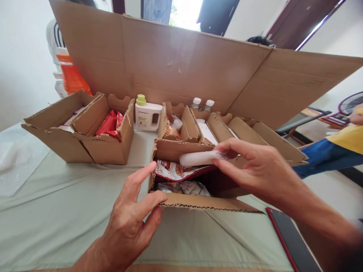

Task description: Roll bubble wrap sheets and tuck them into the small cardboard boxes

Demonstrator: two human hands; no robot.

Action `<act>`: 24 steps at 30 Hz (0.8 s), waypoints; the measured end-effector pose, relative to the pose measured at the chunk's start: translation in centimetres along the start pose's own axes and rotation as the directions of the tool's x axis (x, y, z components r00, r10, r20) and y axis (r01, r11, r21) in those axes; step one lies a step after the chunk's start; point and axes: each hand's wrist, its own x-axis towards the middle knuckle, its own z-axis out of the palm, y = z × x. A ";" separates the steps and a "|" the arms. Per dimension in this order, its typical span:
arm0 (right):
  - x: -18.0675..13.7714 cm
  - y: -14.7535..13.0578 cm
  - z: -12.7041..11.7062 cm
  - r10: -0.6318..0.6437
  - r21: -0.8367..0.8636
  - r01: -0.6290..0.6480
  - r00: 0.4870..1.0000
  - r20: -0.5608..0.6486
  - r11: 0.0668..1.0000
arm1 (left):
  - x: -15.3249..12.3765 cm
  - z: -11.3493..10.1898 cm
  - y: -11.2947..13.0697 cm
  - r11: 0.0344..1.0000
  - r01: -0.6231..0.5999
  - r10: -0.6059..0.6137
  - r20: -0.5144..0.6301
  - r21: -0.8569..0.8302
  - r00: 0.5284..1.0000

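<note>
My right hand (249, 162) pinches the end of a whitish, elongated thing in clear plastic wrap (197, 158), held over an open cardboard box (210, 202). What is inside the wrap I cannot make out. My left hand (136, 207) grips the box's near left corner, thumb on the front rim and a fingertip at the side wall. A red and white printed packet (172, 170) leans inside the box. Below it shows a clear plastic bag (184, 187) with blurred contents. The right part of the box interior is dark and partly behind my right hand.
Cardboard bins (106, 147) with red packets (109, 126) stand left, beside a white jug with a green cap (148, 117). More bins (181, 121) line the back before a tall cardboard panel (181, 64). A phone (292, 240) lies right; bubble wrap (17, 162) lies left. A person (334, 147) is at right.
</note>
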 end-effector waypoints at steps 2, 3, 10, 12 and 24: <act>-0.2 -0.1 -1.0 0.003 0.046 -0.004 1.000 0.009 0.999 | -0.1 0.0 -0.1 1.000 0.006 -0.006 0.006 -0.020 1.000; -0.5 -0.1 -1.6 -0.001 0.070 0.000 1.000 0.020 0.998 | -0.2 0.1 -0.2 1.000 0.008 -0.007 0.012 -0.029 1.000; -3.3 2.2 -0.3 0.055 0.045 -0.076 0.930 0.365 0.996 | -0.4 0.0 -0.4 0.999 0.011 -0.009 0.036 -0.038 0.999; -3.4 2.9 0.8 0.046 -0.070 -0.017 0.903 0.428 0.997 | -0.4 -0.1 -0.3 0.999 0.011 -0.009 0.049 -0.042 0.999; -0.2 1.8 4.5 0.142 -0.253 0.027 0.769 0.623 0.967 | -0.4 0.2 -0.3 0.998 0.013 -0.012 0.002 -0.068 1.000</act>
